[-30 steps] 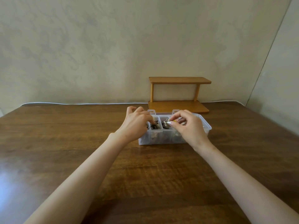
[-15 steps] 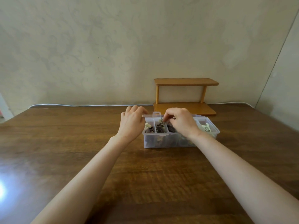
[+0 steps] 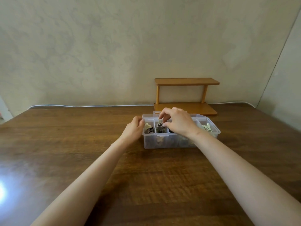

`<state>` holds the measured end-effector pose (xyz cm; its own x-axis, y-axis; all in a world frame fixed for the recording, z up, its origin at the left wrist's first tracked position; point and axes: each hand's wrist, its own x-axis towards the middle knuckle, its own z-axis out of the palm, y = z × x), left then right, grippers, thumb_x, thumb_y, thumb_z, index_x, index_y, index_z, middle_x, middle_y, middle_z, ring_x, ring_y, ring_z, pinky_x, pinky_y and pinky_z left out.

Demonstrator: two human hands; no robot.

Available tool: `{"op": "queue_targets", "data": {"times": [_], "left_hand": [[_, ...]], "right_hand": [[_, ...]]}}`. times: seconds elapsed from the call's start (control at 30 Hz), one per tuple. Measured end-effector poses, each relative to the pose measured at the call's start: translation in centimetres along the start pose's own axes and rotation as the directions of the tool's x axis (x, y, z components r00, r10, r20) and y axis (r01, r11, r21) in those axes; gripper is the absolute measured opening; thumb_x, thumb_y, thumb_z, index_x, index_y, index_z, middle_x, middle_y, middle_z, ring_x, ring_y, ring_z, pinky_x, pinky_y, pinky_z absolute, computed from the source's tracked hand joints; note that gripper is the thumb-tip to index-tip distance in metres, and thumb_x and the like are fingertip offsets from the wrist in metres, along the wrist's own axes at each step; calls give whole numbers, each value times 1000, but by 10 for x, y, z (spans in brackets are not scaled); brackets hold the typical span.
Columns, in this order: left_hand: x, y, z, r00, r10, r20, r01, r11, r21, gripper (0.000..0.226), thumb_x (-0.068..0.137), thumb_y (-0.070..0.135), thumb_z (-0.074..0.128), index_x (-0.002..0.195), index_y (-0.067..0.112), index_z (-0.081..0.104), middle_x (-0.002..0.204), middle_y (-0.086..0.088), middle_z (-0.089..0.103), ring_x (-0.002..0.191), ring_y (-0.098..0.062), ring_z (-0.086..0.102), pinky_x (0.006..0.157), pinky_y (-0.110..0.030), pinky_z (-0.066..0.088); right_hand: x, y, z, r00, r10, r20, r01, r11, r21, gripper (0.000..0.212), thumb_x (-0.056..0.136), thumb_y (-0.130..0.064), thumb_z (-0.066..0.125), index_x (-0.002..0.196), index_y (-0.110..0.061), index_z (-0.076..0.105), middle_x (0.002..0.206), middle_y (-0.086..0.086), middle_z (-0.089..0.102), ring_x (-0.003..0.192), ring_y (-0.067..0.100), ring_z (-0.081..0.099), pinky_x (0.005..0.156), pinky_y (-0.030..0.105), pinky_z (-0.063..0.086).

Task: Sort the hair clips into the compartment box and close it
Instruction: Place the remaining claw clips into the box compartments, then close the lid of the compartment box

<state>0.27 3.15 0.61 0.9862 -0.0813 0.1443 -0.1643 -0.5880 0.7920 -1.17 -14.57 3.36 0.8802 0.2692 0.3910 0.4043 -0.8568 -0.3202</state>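
The left hand (image 3: 134,128) grips the box (image 3: 162,142) end, and the right hand (image 3: 177,123) pinches a dark clip (image 3: 160,127) in the second slot (image 3: 162,134); next it should let go.

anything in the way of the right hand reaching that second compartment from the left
Nothing visible: the box is uncovered, and the right hand is directly over that compartment's dark clips.

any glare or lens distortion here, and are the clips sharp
Head view: strong glare on the table at lower left. Head view: wide-angle lens bows the table's far edge. Head view: hair clips in the compartment box look small and soft, the right hand hiding some.
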Motion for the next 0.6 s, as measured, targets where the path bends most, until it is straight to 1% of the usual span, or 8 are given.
{"op": "queue_targets", "data": {"times": [0.03,0.1,0.17,0.27,0.33,0.43,0.53,0.6], "left_hand": [[0,-1,0,1000,4,2,-4,1000,-15,42,100,32,31,134,9,39,133,-12,51,117,-22,49,82,-25,38],[0,-2,1,1000,10,10,-10,999,-34,43,100,32,30,136,9,38,135,-12,50,119,-22,49,84,-25,40],[0,-3,1,1000,13,16,-12,999,-47,43,100,32,30,137,10,38,135,-11,50,120,-22,49,84,-24,40],[0,-4,2,1000,23,9,-23,998,-60,43,100,32,30,136,10,38,134,-11,50,119,-21,49,82,-23,39],[0,-5,3,1000,29,0,-29,998,-59,42,100,31,29,136,10,38,134,-11,50,119,-21,49,83,-23,38],[2,-6,4,1000,26,-9,-27,998,-57,42,100,31,29,135,10,38,134,-11,50,120,-22,48,85,-25,38],[3,-7,5,1000,27,-12,-27,998,-62,43,100,31,29,136,9,39,134,-11,50,120,-22,48,86,-25,38],[4,-9,6,999,33,-15,-34,997,-67,43,100,31,29,136,10,39,135,-11,49,120,-22,48,88,-26,38]], "right_hand": [[1,-1,-3,1000,10,29,-10,1000,-5,22,84,-17,67,103,-23,61,90,-5,69,91,12,54,71,27,37],[3,-3,-4,999,19,36,-17,999,-41,25,83,-17,68,105,-25,59,91,-6,69,92,12,55,76,29,39],[3,-6,2,1000,17,-22,-19,995,-101,26,85,-14,65,107,-25,56,94,-4,68,94,15,56,81,33,46],[2,-11,12,995,11,-96,-20,995,-93,31,85,-1,56,107,-23,54,89,-3,62,91,17,54,78,37,50],[1,-12,13,993,17,-114,-27,996,-89,31,84,1,54,105,-22,55,88,-2,63,91,18,54,83,38,47],[-5,-11,7,995,31,-100,-40,996,-86,32,84,-1,51,108,-22,57,91,-3,68,99,17,54,92,36,38],[-21,-14,4,996,13,-93,-25,991,-131,29,93,-18,46,116,-26,61,106,-1,68,108,18,52,95,35,33],[-32,-20,8,999,8,-44,-15,986,-166,33,96,-35,43,124,-27,59,121,1,64,119,17,49,104,37,28]]}}
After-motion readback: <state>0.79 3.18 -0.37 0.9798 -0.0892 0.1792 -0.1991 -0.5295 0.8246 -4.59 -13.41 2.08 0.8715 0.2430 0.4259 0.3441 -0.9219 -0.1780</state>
